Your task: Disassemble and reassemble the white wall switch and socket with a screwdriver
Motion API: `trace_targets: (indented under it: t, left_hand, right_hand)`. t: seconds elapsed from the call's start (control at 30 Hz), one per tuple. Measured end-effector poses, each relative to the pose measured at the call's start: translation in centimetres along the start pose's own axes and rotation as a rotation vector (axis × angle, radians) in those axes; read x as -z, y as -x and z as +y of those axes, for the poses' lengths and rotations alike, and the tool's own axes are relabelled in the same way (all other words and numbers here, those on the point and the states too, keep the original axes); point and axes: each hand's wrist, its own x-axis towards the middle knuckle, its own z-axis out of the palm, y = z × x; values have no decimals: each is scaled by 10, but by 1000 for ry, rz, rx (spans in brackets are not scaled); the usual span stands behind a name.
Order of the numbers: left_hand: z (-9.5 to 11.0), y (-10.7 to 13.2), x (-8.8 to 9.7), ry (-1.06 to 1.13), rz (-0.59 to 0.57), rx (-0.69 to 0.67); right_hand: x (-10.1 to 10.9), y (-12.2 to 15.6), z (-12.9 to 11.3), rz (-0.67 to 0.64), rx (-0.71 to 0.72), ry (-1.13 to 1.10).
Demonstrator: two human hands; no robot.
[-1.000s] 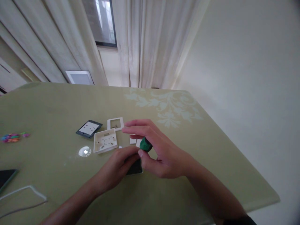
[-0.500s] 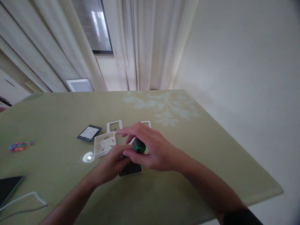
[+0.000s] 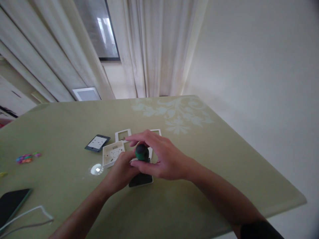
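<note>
A screwdriver (image 3: 142, 152) with a green and black handle stands nearly upright, its handle end facing me and its tip hidden. The thumb and fingers of my right hand (image 3: 161, 156) are around that handle. Below it lies a white-edged box with a dark plate (image 3: 141, 179) on top, partly covered by my hands. My left hand (image 3: 122, 169) is closed at the plate's left side, close to the screwdriver; its fingertips are hidden. Just left of it is an open white wall box (image 3: 113, 153), with a white frame (image 3: 123, 135) behind. Another white frame (image 3: 157, 131) shows beyond my right hand.
A dark-edged socket panel (image 3: 97, 142) lies left of the white box. Farther left are small colourful pieces (image 3: 25, 158), a phone-like dark slab (image 3: 13, 202) and a white cable (image 3: 37, 209). The green cloth-covered table (image 3: 199, 205) ends near the wall at right.
The screwdriver handle has tilted a little left and toward upright within my right hand. The view has shifted slightly; both hands stay over the plate.
</note>
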Motion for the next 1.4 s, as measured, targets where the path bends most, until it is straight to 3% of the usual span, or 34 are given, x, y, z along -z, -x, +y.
trace_targets:
  t: [0.07, 0.23, 0.43, 0.7, 0.83, 1.0, 1.4]
  left_hand:
    - [-1, -1, -1, -2, 44, -15]
    - [-5, 0, -4, 62, -76, 25]
    - [-6, 4, -8, -37, 49, 28]
    - [-28, 44, 5, -366, -74, -110]
    - [-39, 53, -5, -346, -23, -101]
    - [-37, 50, -12, -235, -25, -98]
    - [-37, 51, -17, -176, -58, -84]
  right_hand:
    - [0, 0, 1, -18, 3, 4]
    - [-2, -1, 3, 9, 1, 0]
    - [0, 1, 1, -33, -30, 53]
    - [4, 4, 8, 259, -4, -24]
    - [-9, 4, 15, 220, 7, -77]
    - [-21, 5, 20, 175, 10, -112]
    - [-18, 7, 24, 168, 21, -57]
